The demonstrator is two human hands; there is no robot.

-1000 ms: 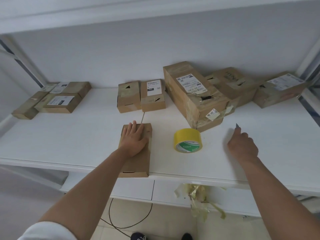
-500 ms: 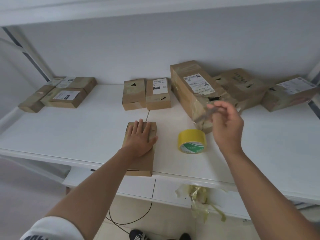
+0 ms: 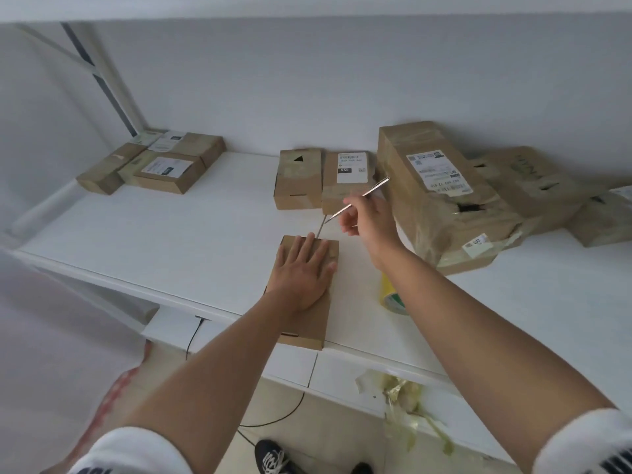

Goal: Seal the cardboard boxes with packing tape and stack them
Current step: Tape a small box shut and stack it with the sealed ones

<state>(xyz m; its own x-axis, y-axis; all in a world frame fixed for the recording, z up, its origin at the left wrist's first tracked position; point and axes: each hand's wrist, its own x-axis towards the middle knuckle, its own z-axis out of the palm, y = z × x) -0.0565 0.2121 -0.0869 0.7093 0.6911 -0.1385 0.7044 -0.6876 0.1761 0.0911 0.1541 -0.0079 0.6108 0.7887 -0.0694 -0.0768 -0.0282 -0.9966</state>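
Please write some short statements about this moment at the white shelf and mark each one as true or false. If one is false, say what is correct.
1. The left hand lies flat on the small box at the front edge of the shelf. True.
2. The right hand holds the yellow tape roll. False: it pinches a thin metal tool; the roll stands on the shelf, partly hidden by the right forearm.
3. The tool's tip points toward the far end of the small box. True.
4. The large box bears no label. False: a white label is on its top.
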